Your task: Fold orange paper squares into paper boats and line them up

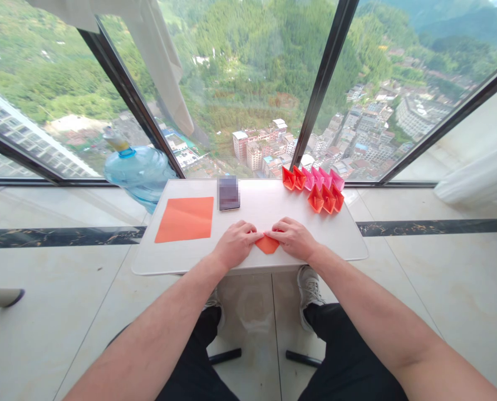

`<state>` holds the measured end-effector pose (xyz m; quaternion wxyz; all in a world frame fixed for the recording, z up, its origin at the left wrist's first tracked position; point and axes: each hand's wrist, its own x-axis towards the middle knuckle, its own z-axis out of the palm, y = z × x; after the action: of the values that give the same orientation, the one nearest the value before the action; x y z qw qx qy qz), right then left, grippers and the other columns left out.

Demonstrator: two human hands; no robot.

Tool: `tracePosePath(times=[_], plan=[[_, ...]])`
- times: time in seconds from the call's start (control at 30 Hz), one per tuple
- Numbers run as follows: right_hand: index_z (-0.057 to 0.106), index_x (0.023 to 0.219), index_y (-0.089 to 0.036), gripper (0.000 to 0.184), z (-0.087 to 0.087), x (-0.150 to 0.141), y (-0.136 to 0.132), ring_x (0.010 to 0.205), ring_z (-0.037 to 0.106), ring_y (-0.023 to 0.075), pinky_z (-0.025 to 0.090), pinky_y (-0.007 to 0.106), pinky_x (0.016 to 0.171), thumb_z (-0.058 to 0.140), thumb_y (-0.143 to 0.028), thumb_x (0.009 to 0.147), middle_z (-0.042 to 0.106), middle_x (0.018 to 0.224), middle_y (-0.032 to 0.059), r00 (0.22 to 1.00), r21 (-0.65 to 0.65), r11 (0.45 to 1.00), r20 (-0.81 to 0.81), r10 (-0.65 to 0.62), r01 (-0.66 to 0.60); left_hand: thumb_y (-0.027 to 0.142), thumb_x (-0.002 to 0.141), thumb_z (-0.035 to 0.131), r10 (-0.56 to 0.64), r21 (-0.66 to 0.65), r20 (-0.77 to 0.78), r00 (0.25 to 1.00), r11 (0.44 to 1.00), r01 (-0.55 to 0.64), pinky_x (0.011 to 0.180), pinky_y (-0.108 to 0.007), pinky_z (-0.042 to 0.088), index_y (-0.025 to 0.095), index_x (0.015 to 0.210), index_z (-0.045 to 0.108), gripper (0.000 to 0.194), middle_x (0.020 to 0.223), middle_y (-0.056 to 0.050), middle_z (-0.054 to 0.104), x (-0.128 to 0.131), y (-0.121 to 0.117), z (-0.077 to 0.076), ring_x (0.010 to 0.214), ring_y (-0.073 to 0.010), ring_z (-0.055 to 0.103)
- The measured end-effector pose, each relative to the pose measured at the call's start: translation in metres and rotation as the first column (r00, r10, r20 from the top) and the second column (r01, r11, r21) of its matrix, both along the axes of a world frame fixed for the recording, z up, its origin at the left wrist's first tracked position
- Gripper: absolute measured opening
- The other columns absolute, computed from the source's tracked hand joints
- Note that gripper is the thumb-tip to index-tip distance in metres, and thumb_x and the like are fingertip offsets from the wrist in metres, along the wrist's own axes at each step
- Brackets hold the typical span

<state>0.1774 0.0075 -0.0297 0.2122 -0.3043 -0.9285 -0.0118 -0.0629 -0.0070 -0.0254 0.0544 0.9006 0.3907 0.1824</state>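
Observation:
A small folded piece of orange paper [267, 244] lies near the front edge of the white table [256, 214]. My left hand [236, 240] pinches its left side, fingers closed. On its right side, my right hand [292, 236] has its fingertips pressed down on the paper. The fingers hide both upper corners of the folded piece. To the left rests a flat orange sheet [185, 219] with a faint crease. Several folded paper boats, some red-orange [326, 199] and some pink [321, 178], stand in rows at the back right.
A phone [229, 194], partly blurred out, lies at the table's back. A large blue water bottle [142, 170] stands behind the left corner. Tall windows [248, 83] rise behind the table. My legs and shoes [310, 287] are below the front edge.

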Motion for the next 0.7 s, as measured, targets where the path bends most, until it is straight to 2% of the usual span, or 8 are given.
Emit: tracePosePath(times=[0.3, 0.4, 0.5, 0.57, 0.63, 0.7], plan=[[0.073, 0.109, -0.024, 0.034, 0.001, -0.002, 0.001, 0.087, 0.051, 0.0194, 0.046, 0.032, 0.082, 0.054, -0.005, 0.088, 0.067, 0.093, 0.006, 1.0, -0.022, 1.0, 0.023, -0.006, 0.006, 0.019, 0.095, 0.05, 0.024, -0.002, -0.032, 0.999, 1.0, -0.024, 0.088, -0.04, 0.044, 0.026, 0.109, 0.074, 0.029, 0.103, -0.008, 0.067, 0.002, -0.001, 0.005, 0.099, -0.0244, 0.053], [0.073, 0.108, -0.024, 0.034, 0.001, -0.002, 0.001, 0.087, 0.05, 0.0192, 0.045, 0.032, 0.083, 0.055, -0.005, 0.088, 0.067, 0.093, 0.0061, 1.0, -0.041, 0.999, 0.021, -0.011, 0.012, 0.014, 0.092, 0.049, 0.08, 0.033, -0.101, 0.992, 0.996, -0.077, 0.087, -0.044, 0.042, 0.022, 0.108, 0.072, 0.029, 0.104, -0.012, 0.066, 0.014, -0.013, 0.011, 0.103, -0.0279, 0.052], [0.073, 0.106, -0.024, 0.032, 0.001, -0.003, 0.001, 0.086, 0.049, 0.0193, 0.045, 0.033, 0.083, 0.054, -0.006, 0.089, 0.066, 0.092, 0.0062, 1.0, -0.051, 0.999, 0.014, -0.01, 0.01, 0.012, 0.089, 0.047, 0.162, 0.027, -0.179, 0.971, 0.987, -0.16, 0.086, -0.045, 0.042, 0.014, 0.108, 0.069, 0.029, 0.1, -0.015, 0.065, 0.035, -0.037, 0.016, 0.101, -0.0292, 0.054], [0.074, 0.105, -0.024, 0.031, 0.002, -0.003, 0.001, 0.087, 0.049, 0.0197, 0.045, 0.033, 0.082, 0.054, -0.006, 0.089, 0.066, 0.093, 0.0065, 1.0, -0.054, 0.998, 0.013, -0.008, 0.009, 0.018, 0.088, 0.049, 0.239, 0.036, -0.179, 0.954, 0.971, -0.236, 0.092, -0.049, 0.041, 0.005, 0.12, 0.064, 0.038, 0.111, -0.021, 0.064, 0.049, -0.053, 0.016, 0.108, -0.0332, 0.054], [0.074, 0.105, -0.023, 0.03, 0.002, -0.003, 0.0, 0.087, 0.049, 0.0202, 0.045, 0.033, 0.082, 0.054, -0.007, 0.089, 0.066, 0.093, 0.0068, 1.0, -0.056, 0.998, 0.023, -0.014, 0.016, 0.031, 0.089, 0.051, 0.317, 0.032, -0.159, 0.935, 0.948, -0.316, 0.102, -0.052, 0.036, -0.003, 0.131, 0.056, 0.054, 0.13, -0.027, 0.058, 0.059, -0.064, 0.014, 0.121, -0.0382, 0.049], [0.073, 0.105, -0.022, 0.029, 0.001, -0.004, -0.001, 0.087, 0.049, 0.0207, 0.044, 0.034, 0.082, 0.055, -0.007, 0.088, 0.066, 0.094, 0.0073, 0.999, -0.057, 0.998, 0.032, -0.03, 0.032, 0.041, 0.09, 0.05, 0.348, 0.007, -0.148, 0.926, 0.937, -0.35, 0.108, -0.055, 0.032, -0.003, 0.137, 0.052, 0.064, 0.139, -0.029, 0.053, 0.064, -0.069, 0.011, 0.131, -0.04, 0.043]])
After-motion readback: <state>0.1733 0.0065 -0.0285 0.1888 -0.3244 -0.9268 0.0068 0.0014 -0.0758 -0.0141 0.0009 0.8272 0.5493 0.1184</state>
